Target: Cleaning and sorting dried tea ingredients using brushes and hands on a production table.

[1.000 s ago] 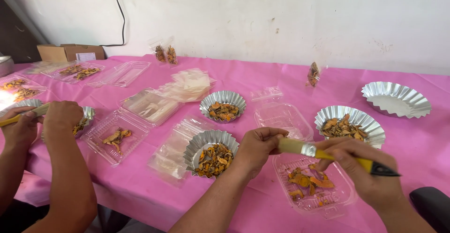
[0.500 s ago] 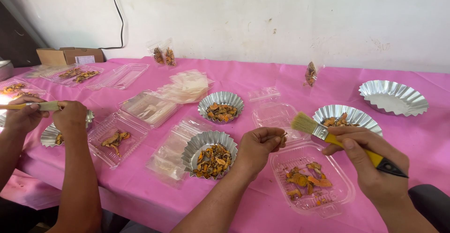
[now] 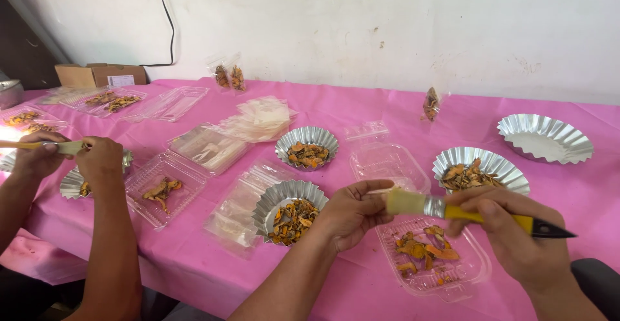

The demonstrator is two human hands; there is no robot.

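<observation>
pink table (image 3: 361, 111): my right hand (image 3: 516, 234) clamps brush (image 3: 452, 211); left hand (image 3: 352, 211) pinches its bristles above tray (image 3: 475, 276).

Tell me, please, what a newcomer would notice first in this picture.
First, the bright pink tablecloth covering the whole table. At the front, the right hand holds a yellow-handled brush against the left hand, above a clear tray of orange pieces. Shiny fluted foil cups stand around, several holding similar orange pieces.
</observation>
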